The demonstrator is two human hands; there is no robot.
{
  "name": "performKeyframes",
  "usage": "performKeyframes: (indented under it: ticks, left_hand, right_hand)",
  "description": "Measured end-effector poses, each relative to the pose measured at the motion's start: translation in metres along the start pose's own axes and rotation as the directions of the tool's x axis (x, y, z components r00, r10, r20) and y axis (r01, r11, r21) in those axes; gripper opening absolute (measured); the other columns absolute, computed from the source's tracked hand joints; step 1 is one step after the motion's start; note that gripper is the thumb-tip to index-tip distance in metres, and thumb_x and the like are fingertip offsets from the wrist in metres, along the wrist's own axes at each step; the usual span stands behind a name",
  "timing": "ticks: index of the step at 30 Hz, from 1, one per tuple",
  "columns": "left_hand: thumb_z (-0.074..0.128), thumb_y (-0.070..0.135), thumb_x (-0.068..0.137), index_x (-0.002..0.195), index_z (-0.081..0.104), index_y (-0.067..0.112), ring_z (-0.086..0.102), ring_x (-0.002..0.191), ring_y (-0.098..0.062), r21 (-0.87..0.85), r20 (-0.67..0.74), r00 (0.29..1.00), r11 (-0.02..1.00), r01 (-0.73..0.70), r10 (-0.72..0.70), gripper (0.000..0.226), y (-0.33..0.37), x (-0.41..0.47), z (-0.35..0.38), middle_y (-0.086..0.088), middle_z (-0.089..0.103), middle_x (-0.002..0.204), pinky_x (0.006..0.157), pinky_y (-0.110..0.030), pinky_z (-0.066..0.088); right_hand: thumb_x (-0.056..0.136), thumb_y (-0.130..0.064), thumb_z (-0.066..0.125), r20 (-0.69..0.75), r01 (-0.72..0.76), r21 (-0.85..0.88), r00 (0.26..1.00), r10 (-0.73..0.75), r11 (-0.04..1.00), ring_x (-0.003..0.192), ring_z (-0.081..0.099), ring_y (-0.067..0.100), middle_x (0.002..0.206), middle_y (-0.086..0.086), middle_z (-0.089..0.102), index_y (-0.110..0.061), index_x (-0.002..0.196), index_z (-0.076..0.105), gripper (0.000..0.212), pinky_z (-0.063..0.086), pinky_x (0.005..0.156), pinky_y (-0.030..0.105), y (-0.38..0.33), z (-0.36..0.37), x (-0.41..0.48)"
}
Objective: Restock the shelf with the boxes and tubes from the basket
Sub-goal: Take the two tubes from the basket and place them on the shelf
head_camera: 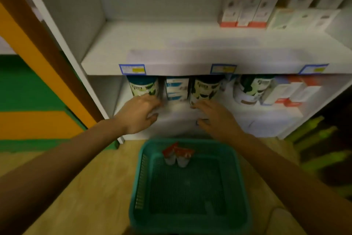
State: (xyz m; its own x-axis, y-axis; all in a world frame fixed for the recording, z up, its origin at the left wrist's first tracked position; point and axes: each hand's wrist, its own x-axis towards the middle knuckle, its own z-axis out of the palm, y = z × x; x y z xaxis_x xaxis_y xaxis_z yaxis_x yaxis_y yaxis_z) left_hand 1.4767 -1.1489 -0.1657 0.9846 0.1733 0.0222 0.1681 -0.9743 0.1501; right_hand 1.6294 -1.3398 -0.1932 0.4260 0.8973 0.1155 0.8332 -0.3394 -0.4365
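Note:
A green plastic basket (242, 177) sits on the wooden floor below me, with two white tubes with red ends (178, 155) lying at its far side. Both my hands reach onto the lower shelf (266, 120) of the white unit. My left hand (139, 114) is open, fingers spread, touching the foot of a green-and-white can (143, 86). My right hand (215, 118) is open too, fingertips at the base of a second can (205, 88). A stack of blue-and-white boxes (177, 88) stands between the two cans, beyond my hands.
A third can (249, 90) and red-and-white boxes (293, 91) fill the lower shelf's right part. The upper shelf (171, 51) carries white boxes with red bases (247, 11) at the back right. Blue price labels line its front edge. An orange, brown and green wall is on the left.

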Motion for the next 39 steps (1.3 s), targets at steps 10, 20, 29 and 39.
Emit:
performKeyframes:
  ticks: [10, 20, 29, 39]
  left_hand:
    - [0.046, 0.026, 0.092, 0.136, 0.041, 0.018, 0.042, 0.13, -0.022, -0.043, 0.364, 0.895, 0.955, 0.292, -0.257, 0.046, 0.002, 0.01, 0.133, -0.004, 0.045, 0.143, 0.105, -0.035, 0.037]
    - [0.04, 0.05, 0.09, 0.1, 0.065, 0.009, 0.061, 0.103, -0.029, -0.078, 0.349, 0.837, 0.877, 0.474, -0.421, 0.049, 0.016, 0.014, 0.189, -0.011, 0.066, 0.109, 0.079, -0.035, 0.046]
    - [0.05, 0.032, 0.088, 0.08, 0.063, 0.009, 0.064, 0.095, -0.031, -0.034, 0.304, 0.856, 0.893, 0.449, -0.419, 0.027, 0.024, 0.014, 0.179, -0.011, 0.067, 0.094, 0.07, -0.035, 0.043]
    - [0.05, 0.029, 0.089, 0.1, 0.066, 0.015, 0.057, 0.083, -0.015, -0.059, 0.085, 0.954, 0.955, 0.292, -0.286, 0.024, 0.038, 0.022, 0.036, -0.002, 0.068, 0.102, 0.073, -0.024, 0.042]
  right_hand:
    - [0.095, -0.036, 0.045, 0.423, -0.371, -0.105, 0.823, 0.38, 0.922, 0.138, 0.032, 0.027, 0.152, 0.008, 0.03, -0.017, 0.141, 0.036, 0.051, 0.029, 0.113, 0.04, 0.046, 0.13, -0.026]
    - [0.092, -0.025, 0.049, 0.273, -0.303, -0.306, 0.88, 0.388, 0.902, 0.1, 0.06, 0.026, 0.108, 0.008, 0.065, -0.014, 0.102, 0.067, 0.024, 0.046, 0.076, 0.032, 0.049, 0.167, -0.015]
    - [0.089, -0.038, 0.053, 0.17, -0.367, -0.206, 0.899, 0.403, 0.907, 0.092, 0.064, 0.019, 0.104, -0.001, 0.071, -0.03, 0.103, 0.071, 0.024, 0.047, 0.072, 0.028, 0.051, 0.146, -0.031]
    - [0.082, -0.038, 0.065, 0.039, -0.389, -0.07, 0.919, 0.392, 0.919, 0.073, 0.056, 0.004, 0.097, -0.004, 0.074, -0.026, 0.1, 0.072, 0.023, 0.041, 0.065, 0.014, 0.028, -0.004, -0.031]
